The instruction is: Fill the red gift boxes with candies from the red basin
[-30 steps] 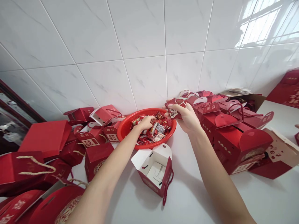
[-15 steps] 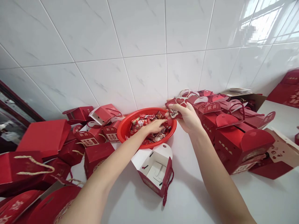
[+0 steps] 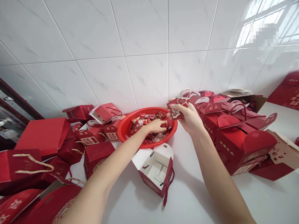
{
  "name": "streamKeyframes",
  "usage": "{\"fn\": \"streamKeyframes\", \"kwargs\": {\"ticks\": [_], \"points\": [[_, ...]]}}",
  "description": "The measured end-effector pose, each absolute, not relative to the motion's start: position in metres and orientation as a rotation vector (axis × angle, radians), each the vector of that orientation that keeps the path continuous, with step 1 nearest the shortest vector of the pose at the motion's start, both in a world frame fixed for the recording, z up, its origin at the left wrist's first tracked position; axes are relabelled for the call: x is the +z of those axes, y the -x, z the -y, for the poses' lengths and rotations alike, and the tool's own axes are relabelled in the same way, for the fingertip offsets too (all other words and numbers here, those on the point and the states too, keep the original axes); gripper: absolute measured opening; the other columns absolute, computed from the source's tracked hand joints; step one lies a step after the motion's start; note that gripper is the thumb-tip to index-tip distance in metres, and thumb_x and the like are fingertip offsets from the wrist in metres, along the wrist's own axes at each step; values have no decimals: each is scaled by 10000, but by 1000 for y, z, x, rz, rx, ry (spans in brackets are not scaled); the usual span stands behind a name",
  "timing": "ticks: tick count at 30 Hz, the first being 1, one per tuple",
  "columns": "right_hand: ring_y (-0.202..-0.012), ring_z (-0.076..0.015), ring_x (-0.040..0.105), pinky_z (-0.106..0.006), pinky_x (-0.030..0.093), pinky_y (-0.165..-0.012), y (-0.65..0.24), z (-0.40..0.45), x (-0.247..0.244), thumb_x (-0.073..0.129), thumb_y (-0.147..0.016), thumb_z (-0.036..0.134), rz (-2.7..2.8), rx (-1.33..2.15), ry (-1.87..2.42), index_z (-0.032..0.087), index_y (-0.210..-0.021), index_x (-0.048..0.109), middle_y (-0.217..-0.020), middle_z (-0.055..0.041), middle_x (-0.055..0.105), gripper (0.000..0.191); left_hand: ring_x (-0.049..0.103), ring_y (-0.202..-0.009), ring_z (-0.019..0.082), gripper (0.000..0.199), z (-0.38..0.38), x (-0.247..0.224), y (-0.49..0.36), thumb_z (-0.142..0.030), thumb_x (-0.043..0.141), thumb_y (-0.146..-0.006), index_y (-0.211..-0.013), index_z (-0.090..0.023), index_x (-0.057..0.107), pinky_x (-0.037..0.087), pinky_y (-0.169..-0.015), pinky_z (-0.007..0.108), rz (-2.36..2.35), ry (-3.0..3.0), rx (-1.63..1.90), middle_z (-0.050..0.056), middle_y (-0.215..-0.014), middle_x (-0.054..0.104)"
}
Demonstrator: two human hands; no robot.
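My left hand (image 3: pixel 157 126) is inside a red plastic basket (image 3: pixel 121 130) heaped with small wrapped candies (image 3: pixel 137 124). Its fingers are curled, with a red-wrapped candy showing at the fingertips. Beside the basket's right rim, my right hand (image 3: pixel 187 115) is closed on a small red packet (image 3: pixel 178 107) printed with a heart and gold-white lettering; whether it is one piece or a few stacked is unclear. Below the basket stands an open red gift box (image 3: pixel 153 183), its white inside showing, flaps up and a dark red cord handle (image 3: pixel 166 193) hanging at its right.
Red gift boxes (image 3: pixel 42 133) crowd the left side, some with cream cord handles. More closed boxes (image 3: pixel 233 146) stand in rows at the right, beside an open carton (image 3: pixel 277 161). A white tiled wall (image 3: pixel 144 77) rises behind the white tabletop (image 3: pixel 187 199).
The fingers of my left hand have curled in among the candies. My right hand keeps its hold on the red packet; the view has shifted slightly.
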State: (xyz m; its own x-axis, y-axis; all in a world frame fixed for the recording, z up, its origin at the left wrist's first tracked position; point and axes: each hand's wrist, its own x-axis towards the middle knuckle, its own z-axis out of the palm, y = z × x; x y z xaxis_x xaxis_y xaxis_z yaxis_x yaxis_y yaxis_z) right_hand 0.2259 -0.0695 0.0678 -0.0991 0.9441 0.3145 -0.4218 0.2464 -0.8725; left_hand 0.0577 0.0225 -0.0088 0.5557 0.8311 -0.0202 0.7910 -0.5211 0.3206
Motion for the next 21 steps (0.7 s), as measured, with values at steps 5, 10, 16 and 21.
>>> {"fn": "streamKeyframes", "kwargs": {"ticks": [5,10,16,21], "points": [[-586,-144,629,-297,539,-592,-227,71,69,747,-677,243,1128,1275,630,170,-899,655,-763,-25,701,251,550,-575,179,214,-27,-12,-55,-322,552,-820,-640,-210,581,403,-559,287,-1397,-2431,226,-1,-603,587],[-578,-139,625,-283,530,-571,-227,71,69,738,-684,240,1119,1280,623,167,-916,659,-757,-20,704,257,615,-653,196,78,-25,-11,-54,-168,643,-658,-731,-197,648,435,-574,267,-1448,-2414,205,5,-690,665],[-587,-137,634,-278,529,-586,-230,69,69,753,-682,249,1136,1274,602,154,-917,656,-777,-29,711,271,692,-907,245,645,-22,-7,-54,-50,584,-592,-1217,-190,652,517,-688,254,-1370,-2390,39,61,-1057,745],[-585,-137,638,-275,526,-582,-231,68,68,758,-687,261,1153,1269,591,158,-920,659,-779,-28,713,274,613,-1196,320,791,-20,-6,-54,-130,647,-630,-1407,-248,557,506,-946,334,-1369,-2439,-92,79,-1371,641]]}}
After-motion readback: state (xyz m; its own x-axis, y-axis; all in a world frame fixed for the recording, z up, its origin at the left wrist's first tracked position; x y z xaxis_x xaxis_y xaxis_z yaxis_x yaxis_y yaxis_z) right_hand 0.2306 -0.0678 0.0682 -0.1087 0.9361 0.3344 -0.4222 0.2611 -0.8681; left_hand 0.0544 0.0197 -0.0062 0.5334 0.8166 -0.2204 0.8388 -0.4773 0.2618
